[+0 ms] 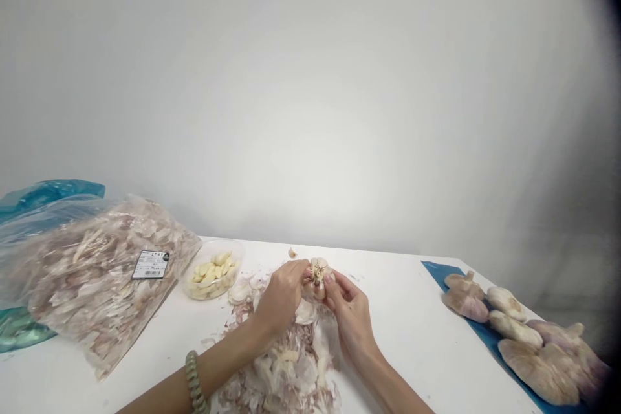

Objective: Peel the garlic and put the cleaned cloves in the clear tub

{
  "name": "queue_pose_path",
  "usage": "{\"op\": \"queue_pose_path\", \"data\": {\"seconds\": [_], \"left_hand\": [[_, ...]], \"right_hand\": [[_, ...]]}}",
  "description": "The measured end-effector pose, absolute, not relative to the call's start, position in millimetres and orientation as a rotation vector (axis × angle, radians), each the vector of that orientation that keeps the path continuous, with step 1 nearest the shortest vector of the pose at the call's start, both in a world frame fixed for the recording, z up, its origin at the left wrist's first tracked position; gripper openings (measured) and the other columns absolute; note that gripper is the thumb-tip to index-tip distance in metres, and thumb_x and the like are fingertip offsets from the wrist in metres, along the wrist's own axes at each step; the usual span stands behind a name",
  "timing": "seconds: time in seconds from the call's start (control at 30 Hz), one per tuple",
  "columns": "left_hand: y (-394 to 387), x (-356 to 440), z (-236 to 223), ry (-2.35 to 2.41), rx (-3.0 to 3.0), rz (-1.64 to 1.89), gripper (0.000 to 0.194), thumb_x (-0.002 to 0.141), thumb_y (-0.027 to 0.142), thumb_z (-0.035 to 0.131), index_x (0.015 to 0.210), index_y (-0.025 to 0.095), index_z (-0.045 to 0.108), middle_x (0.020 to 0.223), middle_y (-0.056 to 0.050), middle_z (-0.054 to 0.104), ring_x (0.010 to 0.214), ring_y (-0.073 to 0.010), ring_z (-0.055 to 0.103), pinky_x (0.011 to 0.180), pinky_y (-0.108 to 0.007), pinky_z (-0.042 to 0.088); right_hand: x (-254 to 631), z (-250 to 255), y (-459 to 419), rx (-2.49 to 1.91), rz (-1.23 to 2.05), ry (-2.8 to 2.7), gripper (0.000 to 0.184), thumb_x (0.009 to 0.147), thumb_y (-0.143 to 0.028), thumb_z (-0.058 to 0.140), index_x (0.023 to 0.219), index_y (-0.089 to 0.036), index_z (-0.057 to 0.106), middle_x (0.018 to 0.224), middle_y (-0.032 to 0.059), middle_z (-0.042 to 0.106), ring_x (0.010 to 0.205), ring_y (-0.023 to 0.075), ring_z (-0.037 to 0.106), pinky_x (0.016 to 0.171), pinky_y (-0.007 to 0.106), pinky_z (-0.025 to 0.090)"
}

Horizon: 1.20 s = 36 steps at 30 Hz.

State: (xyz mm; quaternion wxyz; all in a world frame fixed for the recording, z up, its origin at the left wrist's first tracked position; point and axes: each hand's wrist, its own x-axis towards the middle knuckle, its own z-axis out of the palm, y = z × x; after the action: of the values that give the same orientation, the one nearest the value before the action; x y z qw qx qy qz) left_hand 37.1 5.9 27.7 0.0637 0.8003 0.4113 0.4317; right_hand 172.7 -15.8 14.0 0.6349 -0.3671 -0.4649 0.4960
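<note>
Two bare hands work at a garlic bulb (318,275), held in the air above the middle of a white worktop (402,343). The bulb is partly stripped, its papery, pink-tinged layers torn open and pale cloves showing through. It sits directly over a heap of skins (284,362) spread across the near edge of the worktop.

The left hand (281,294) reaches in from the near left, its fingers pinched on the bulb's left side, a coiled bracelet (195,383) around the wrist. The right hand (349,317) rises from the near right, fingers curled against the bulb's right and near sides. Both grips are clenched on the bulb, and the hands almost meet behind it.

To the left, a clear tub (233,252) holds peeled cloves (211,275), just beside a bulging plastic bag (97,278) of skins with a printed label (150,264). A teal bag (48,197) lies behind it, at the far left. To the right, larger pinkish bulbs (519,336) lie on a blue sheet (439,272). One stray clove (292,252) rests near the far edge. A plain pale wall (310,110) rises behind.
</note>
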Motion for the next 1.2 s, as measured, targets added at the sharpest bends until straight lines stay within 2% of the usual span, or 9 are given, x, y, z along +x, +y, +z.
{"op": "queue_pose_path", "data": {"seconds": [0.1,0.33,0.53,0.87,1.0,1.2], "left_hand": [[5.8,38.3,27.9,1.25,2.42,1.296,0.029,0.083,0.006,0.034,0.09,0.015,0.06,0.09,-0.008,0.065,0.084,-0.0186,0.06,0.077,-0.032,0.049],[3.2,40.4,29.4,1.272,2.405,1.291,0.033,0.081,0.002,0.033,0.095,0.015,0.059,0.092,-0.008,0.064,0.087,-0.0189,0.059,0.079,-0.034,0.049],[2.6,41.5,29.4,1.274,2.384,1.313,0.034,0.081,0.003,0.035,0.101,0.015,0.059,0.092,-0.008,0.065,0.086,-0.0194,0.059,0.078,-0.036,0.049],[2.2,41.7,30.1,1.316,2.353,1.277,0.03,0.079,0.003,0.035,0.09,0.015,0.06,0.093,-0.009,0.065,0.09,-0.021,0.059,0.083,-0.038,0.048],[1.7,41.8,29.6,1.322,2.335,1.278,0.032,0.078,0.002,0.034,0.091,0.015,0.06,0.092,-0.009,0.065,0.091,-0.0206,0.058,0.084,-0.037,0.048],[1.1,40.9,35.3,1.298,2.235,1.307,0.028,0.082,0.008,0.034,0.085,0.015,0.061,0.083,-0.006,0.064,0.077,-0.0178,0.057,0.072,-0.031,0.046]], "right_hand": [[171.8,13.4,-15.9,-0.842,1.122,-1.066,0.041,0.074,-0.045,0.066,0.102,-0.016,0.068,0.081,0.0062,0.071,0.074,0.0204,0.064,0.072,0.031,0.05],[170.0,13.4,-17.3,-0.827,1.101,-1.039,0.039,0.075,-0.044,0.066,0.099,-0.013,0.067,0.081,0.0072,0.071,0.073,0.0202,0.064,0.064,0.028,0.05],[167.8,15.2,-18.5,-0.815,1.1,-1.031,0.041,0.075,-0.044,0.066,0.1,-0.012,0.067,0.08,0.0084,0.071,0.073,0.0217,0.064,0.064,0.03,0.051],[167.2,9.6,-17.3,-0.827,1.089,-1.05,0.036,0.076,-0.043,0.065,0.097,-0.013,0.066,0.074,0.0053,0.068,0.069,0.0175,0.061,0.064,0.027,0.05],[166.7,13.5,-19.5,-0.852,1.089,-1.058,0.036,0.076,-0.043,0.065,0.097,-0.014,0.066,0.079,0.0065,0.069,0.076,0.0194,0.063,0.069,0.027,0.051],[165.4,16.4,-23.5,-0.861,1.072,-1.1,0.038,0.076,-0.044,0.065,0.098,-0.013,0.066,0.083,0.0081,0.07,0.076,0.0202,0.063,0.07,0.03,0.051]]}}
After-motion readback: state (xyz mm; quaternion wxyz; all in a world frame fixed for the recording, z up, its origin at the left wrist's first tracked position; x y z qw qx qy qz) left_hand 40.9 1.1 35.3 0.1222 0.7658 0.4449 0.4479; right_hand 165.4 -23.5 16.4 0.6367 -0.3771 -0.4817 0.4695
